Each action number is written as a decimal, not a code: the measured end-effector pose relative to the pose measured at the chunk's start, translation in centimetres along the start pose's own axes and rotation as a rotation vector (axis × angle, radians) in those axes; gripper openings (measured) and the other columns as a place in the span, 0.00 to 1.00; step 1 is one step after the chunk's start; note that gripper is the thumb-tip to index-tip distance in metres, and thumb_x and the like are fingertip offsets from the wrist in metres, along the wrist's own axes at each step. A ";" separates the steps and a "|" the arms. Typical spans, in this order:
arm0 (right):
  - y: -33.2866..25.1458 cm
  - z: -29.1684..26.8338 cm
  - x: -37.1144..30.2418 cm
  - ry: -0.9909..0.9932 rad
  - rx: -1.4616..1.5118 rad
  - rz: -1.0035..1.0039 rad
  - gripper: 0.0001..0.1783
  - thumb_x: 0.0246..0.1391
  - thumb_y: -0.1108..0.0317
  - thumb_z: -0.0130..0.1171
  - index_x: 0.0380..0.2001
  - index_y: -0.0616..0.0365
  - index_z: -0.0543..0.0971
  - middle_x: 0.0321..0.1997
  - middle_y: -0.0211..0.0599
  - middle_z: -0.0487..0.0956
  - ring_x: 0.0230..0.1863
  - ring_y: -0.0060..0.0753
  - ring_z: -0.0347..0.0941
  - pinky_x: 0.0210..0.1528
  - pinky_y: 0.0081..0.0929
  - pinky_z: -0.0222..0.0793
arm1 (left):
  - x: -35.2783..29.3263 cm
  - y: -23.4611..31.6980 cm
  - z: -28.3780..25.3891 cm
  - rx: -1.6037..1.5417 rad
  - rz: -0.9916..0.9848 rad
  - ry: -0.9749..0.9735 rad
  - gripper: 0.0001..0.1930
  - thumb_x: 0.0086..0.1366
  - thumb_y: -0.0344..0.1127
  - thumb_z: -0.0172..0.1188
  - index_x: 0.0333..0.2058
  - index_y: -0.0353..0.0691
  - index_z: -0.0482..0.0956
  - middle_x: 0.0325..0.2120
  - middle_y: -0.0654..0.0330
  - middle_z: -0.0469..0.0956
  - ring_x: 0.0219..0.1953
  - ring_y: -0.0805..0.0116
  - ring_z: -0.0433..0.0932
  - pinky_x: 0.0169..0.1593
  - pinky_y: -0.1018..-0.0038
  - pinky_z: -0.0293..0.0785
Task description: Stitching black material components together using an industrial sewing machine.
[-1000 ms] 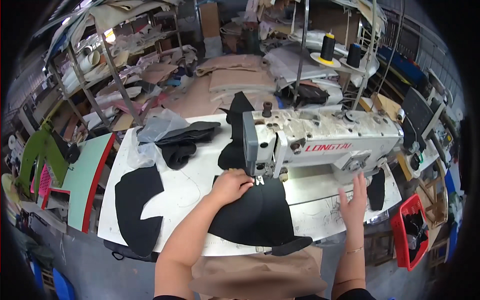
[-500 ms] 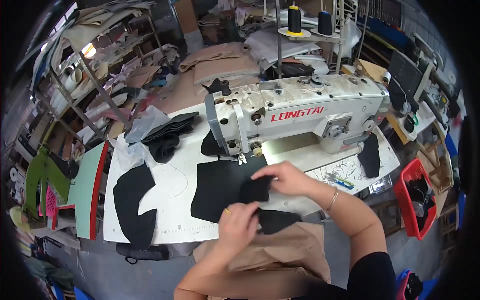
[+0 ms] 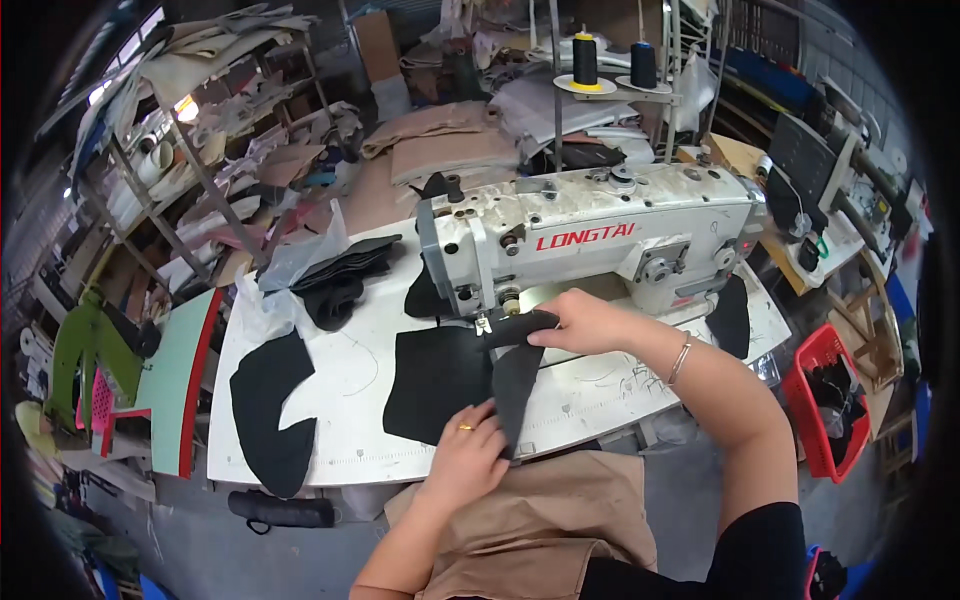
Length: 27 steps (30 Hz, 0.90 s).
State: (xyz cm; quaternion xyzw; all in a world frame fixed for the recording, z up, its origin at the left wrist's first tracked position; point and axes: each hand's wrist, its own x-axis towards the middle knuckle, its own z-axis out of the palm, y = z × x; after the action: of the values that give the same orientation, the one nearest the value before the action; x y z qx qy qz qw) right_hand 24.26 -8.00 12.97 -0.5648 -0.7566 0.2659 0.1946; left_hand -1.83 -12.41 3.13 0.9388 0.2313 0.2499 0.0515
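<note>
A large black fabric piece (image 3: 435,385) lies flat on the white sewing table, with its upper right part by the presser foot (image 3: 483,325). Over its right side is a smaller black fabric piece (image 3: 516,385), partly folded, showing a greyer face. My right hand (image 3: 590,325) pinches the upper end of the smaller piece just right of the needle area. Nearer to me, my left hand (image 3: 468,455) has its fingers closed on the lower edge of that piece, where it meets the large one. The white sewing machine (image 3: 590,235) stands directly beyond both hands.
A curved black fabric piece (image 3: 272,410) lies at the table's left. Behind it are stacked black pieces (image 3: 350,265) and clear plastic (image 3: 262,305). Thread spools (image 3: 585,62) stand above the machine. A red basket (image 3: 825,400) is on the right.
My right hand has moved up toward the presser foot, lifting and turning the smaller piece. My left hand stays near the lower edge. My right forearm now covers the thread snips.
</note>
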 end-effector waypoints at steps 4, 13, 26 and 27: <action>-0.3 0.4 0.3 -0.071 -0.035 -0.126 0.13 0.50 0.67 0.62 0.40 0.57 0.81 0.32 0.43 0.82 0.32 0.38 0.79 0.39 0.31 0.72 | 1.0 0.4 0.9 -0.207 -0.122 0.057 0.19 0.48 0.30 0.60 0.42 0.41 0.78 0.45 0.54 0.77 0.53 0.52 0.73 0.54 0.61 0.69; -1.2 1.9 0.1 0.107 -0.201 -0.272 0.11 0.48 0.69 0.60 0.37 0.54 0.81 0.32 0.40 0.81 0.34 0.46 0.78 0.38 0.38 0.74 | 1.7 -0.7 1.2 -0.363 -0.177 -0.003 0.17 0.52 0.28 0.60 0.43 0.41 0.78 0.44 0.56 0.78 0.52 0.53 0.74 0.54 0.62 0.69; -1.7 9.1 -5.8 0.125 -0.775 -0.498 0.27 0.46 0.67 0.55 0.53 0.59 0.72 0.56 0.46 0.72 0.57 0.44 0.69 0.56 0.44 0.65 | -0.2 1.0 3.3 -0.104 -0.157 -0.042 0.21 0.44 0.31 0.64 0.41 0.37 0.78 0.37 0.51 0.76 0.44 0.53 0.74 0.59 0.56 0.62; -1.4 9.6 -5.7 0.165 -0.738 -0.504 0.25 0.45 0.68 0.54 0.51 0.59 0.73 0.52 0.44 0.74 0.54 0.42 0.71 0.54 0.41 0.66 | -0.1 1.1 2.9 -0.078 -0.151 -0.030 0.20 0.44 0.30 0.63 0.40 0.39 0.78 0.38 0.53 0.76 0.46 0.54 0.74 0.60 0.57 0.61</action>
State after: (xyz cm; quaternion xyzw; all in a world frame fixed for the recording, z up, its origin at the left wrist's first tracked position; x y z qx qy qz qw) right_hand 19.10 -15.56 6.35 -0.4138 -0.8966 -0.1229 0.0985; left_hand 0.01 -13.42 0.76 0.9197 0.2905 0.2399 0.1103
